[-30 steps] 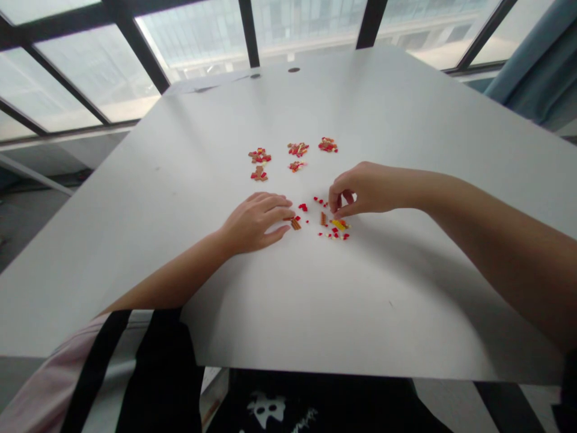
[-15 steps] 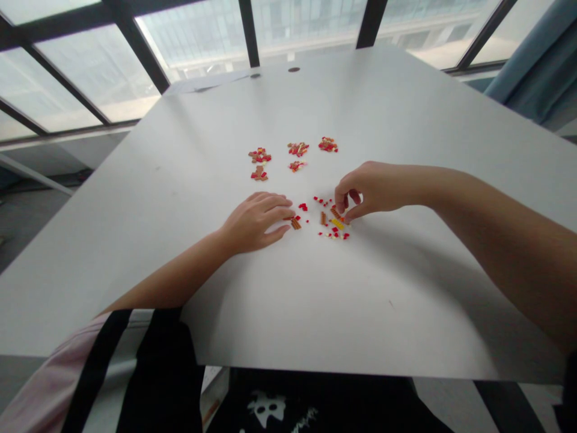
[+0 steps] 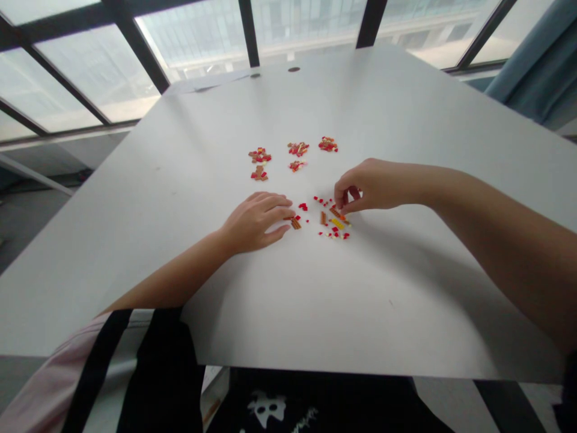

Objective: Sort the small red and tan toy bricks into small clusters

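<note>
While the left hand [image 3: 256, 224] rests with its fingers apart on the white surface [image 3: 288, 300], near a brown ribbed piece [image 3: 296, 223] and some red bits [image 3: 303, 207], its grip is loose and seems to serve only as a support. The right hand [image 3: 341, 208] bends thumb and fingers close together at a brown strip [image 3: 334, 212] near a yellow piece [image 3: 337, 224], but I cannot tell whether this grip holds anything. These pieces lie spread, probably so that each is reachable singly, whereas five small heaps [image 3: 298, 148] lie farther away, perhaps to stay separate.
</note>
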Motion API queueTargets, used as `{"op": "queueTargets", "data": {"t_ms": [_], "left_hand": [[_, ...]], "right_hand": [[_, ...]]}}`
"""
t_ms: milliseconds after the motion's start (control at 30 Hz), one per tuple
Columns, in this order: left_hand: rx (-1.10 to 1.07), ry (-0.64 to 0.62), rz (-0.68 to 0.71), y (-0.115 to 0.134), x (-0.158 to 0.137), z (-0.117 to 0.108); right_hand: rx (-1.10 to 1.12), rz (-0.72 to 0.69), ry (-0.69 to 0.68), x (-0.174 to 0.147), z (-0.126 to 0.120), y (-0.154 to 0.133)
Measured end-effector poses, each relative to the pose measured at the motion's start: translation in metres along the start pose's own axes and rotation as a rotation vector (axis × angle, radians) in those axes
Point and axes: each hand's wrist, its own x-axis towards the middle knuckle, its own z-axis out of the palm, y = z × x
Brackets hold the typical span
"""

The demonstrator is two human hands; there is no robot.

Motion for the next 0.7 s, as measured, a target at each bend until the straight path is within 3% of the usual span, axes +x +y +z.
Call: {"op": "queueTargets", "data": {"t_ms": [700], "left_hand": [[-0.006,-0.022,-0.024,0.0007,0.0017,-0.0002]], "right_hand": [[0.119,-0.058,0.008,0.0021,0.0079,-0.0084]]}}
